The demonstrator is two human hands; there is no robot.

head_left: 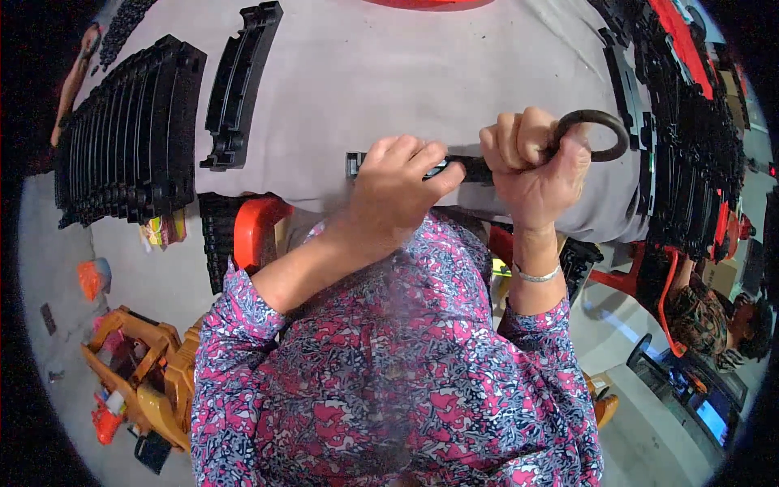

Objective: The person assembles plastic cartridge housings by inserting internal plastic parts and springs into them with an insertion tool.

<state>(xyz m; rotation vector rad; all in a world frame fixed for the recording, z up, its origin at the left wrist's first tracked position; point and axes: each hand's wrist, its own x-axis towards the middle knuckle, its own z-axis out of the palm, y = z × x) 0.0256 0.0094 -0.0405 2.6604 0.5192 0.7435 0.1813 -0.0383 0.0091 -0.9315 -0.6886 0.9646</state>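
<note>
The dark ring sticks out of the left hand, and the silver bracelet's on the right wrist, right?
No, the head view shows the dark ring sticking out of the right hand. The silver bracelet is on the right wrist, yes.

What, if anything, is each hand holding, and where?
The right hand grips a dark ring by its left side; the left hand overlaps a black strip, its grip hidden.

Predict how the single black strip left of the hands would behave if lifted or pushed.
The black strip is probably stiff: raised walls run along its length. It may be light for its size, since its middle looks hollow. Pushed, it would likely slide over the cloth rather than roll, being long and angular.
</note>
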